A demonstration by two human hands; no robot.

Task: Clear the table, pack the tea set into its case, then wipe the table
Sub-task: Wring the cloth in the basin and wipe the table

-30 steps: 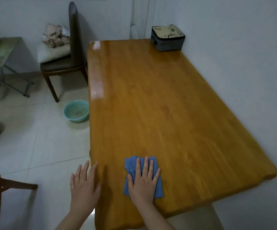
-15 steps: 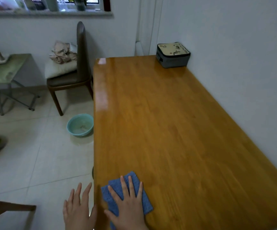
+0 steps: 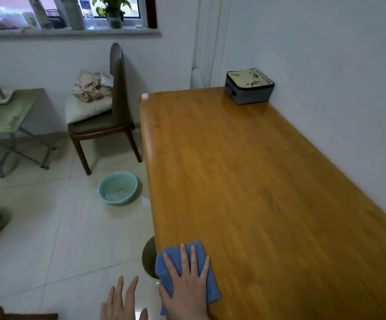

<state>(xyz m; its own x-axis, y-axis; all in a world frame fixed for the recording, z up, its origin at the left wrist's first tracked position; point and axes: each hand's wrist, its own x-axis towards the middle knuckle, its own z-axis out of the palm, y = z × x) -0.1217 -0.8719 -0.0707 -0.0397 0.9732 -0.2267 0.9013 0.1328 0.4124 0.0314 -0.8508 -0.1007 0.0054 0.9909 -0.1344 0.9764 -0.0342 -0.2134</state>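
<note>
The right hand (image 3: 188, 285) lay flat on the cloth (image 3: 211, 291), fingers (image 3: 182, 255) straight and slightly spread, pressing it onto the worktop (image 3: 245, 181) at the near left edge. The left hand (image 3: 120, 303) hung over the floor just beside that edge, fingers (image 3: 132, 286) spread and holding nothing. The case (image 3: 249, 87) sat closed in the far corner, close to the wall and well apart from the cloth. Nothing else showed on the worktop, so clearing and packing looked done and wiping was the step in hand.

The nearest risk was the edge. The cloth's left side ran along the rim and seemed to lap over it, and only a flat palm pinned it. A stroke further left would probably push it off onto the floor.

Most of the surface lay beyond the hand, and reaching the far end meant leaning in. The floor around the basin (image 3: 118, 187) shone as if wet, so a step that way could slip.

At the far corner, a hard stroke could knock the case. Wiping round it would leave the patch beneath untouched.
</note>
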